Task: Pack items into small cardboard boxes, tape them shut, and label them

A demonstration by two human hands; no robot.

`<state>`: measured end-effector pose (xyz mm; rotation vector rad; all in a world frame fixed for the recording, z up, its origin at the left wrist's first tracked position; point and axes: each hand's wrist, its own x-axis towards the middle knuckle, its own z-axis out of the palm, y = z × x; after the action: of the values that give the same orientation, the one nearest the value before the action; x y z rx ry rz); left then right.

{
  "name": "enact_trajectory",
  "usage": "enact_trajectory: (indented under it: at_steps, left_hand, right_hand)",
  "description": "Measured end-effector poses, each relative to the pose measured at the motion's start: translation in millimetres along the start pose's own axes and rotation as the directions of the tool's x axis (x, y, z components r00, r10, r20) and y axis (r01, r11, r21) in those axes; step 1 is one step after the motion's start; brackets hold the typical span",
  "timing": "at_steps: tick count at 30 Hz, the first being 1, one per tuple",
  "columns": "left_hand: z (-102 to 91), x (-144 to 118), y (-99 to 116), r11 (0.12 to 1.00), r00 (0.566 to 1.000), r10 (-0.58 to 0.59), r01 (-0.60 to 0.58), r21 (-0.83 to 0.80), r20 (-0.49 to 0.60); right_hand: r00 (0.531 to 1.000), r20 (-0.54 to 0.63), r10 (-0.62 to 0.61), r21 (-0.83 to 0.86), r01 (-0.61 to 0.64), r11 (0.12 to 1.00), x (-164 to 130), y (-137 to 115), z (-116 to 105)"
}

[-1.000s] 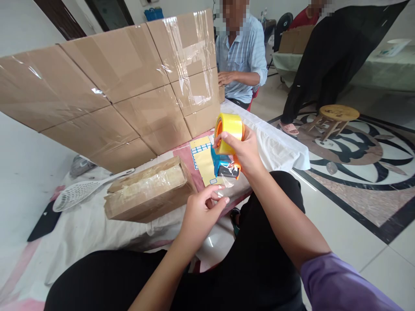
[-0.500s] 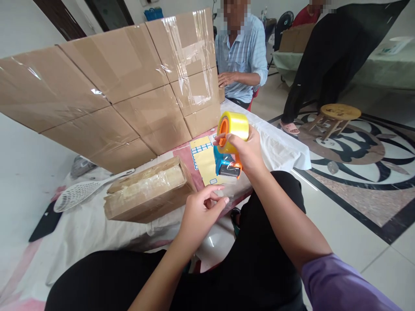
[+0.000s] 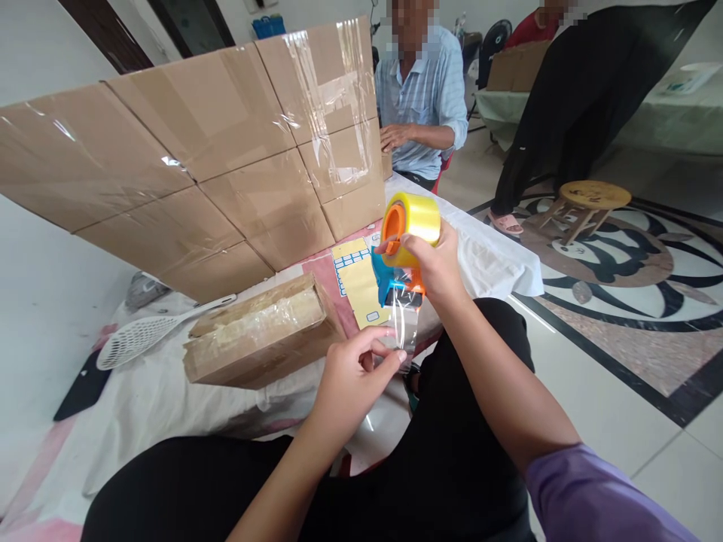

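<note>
Gripping the tape dispenser [image 3: 402, 260] up in your right hand [image 3: 432, 263], you've got fingers curled over the yellow roll and the blue-and-orange frame tipped down, so the film feeds straight off the cutter. Your left hand [image 3: 353, 373] pinches the free end of the clear tape strip [image 3: 404, 324] between thumb and forefinger, keeping it taut and off itself. All of this hangs over your lap, just off the table edge [image 3: 395, 354]. The small taped carton [image 3: 263, 331] lies near your left hand, a white slotted spatula [image 3: 152, 331] beyond it. Behind stands a wall of stacked cartons [image 3: 215, 158], so open room is to your right, toward the floor. Another person's hand [image 3: 395, 137] rests well apart at the far end.
</note>
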<state>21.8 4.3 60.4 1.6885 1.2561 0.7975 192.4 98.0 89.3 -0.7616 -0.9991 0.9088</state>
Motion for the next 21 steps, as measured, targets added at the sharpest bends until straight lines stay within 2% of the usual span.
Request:
enact_trajectory:
  at_steps: [6,9,16,19,21]
  left_hand:
    - [0.9,1,-3,0.999,1.000,-0.024,0.024,-0.042,-0.016]
    - [-1.0,0,1,0.995,0.997,-0.077,0.076,-0.071,-0.010]
    - [-14.9,-6,23,0.952,0.977,-0.184,0.205,-0.226,0.110]
    - [-14.4,-7,22,0.944,0.972,-0.190,0.221,-0.245,0.141]
    - [-11.0,-5,16,0.957,0.977,-0.182,0.202,-0.208,0.112]
  right_hand:
    - [0.999,-0.026,-0.018,-0.026,0.017,1.000,1,1,2]
    - [0.998,-0.029,-0.047,-0.076,0.045,0.996,2,3,0]
    - [0.996,-0.040,-0.075,-0.127,0.069,0.990,0,4,2]
    - [0.996,-0.042,-0.073,-0.120,0.067,0.991,-1,1,4]
    - [0.998,-0.033,-0.056,-0.104,0.052,0.993,-1,0,4]
